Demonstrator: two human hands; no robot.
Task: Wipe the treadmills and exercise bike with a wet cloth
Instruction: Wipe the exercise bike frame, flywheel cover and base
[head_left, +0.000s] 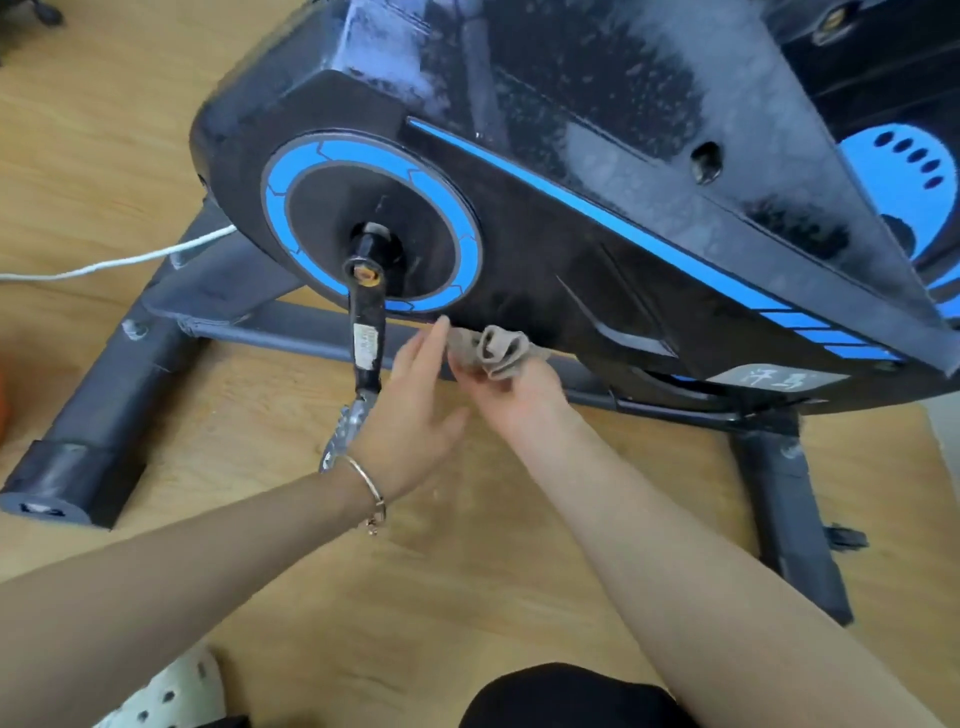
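Observation:
A black exercise bike (550, 249) with blue trim fills the upper view, its side cover dusty toward the top. My right hand (514, 389) grips a bunched beige cloth (493, 351) against the lower edge of the side cover. My left hand (415, 395), with a bracelet on the wrist, reaches in with straight fingers whose tips touch the left end of the cloth. The black crank arm (366, 322) hangs down just left of my left hand, and the metal pedal (345, 426) sits partly behind my wrist.
The bike's grey frame bar (291, 327) and two floor feet (88, 447) (800, 519) rest on the wooden floor (467, 571). A white cable (114, 262) runs off to the left. A white clog (171, 691) and my dark-clothed knee (566, 701) are at the bottom.

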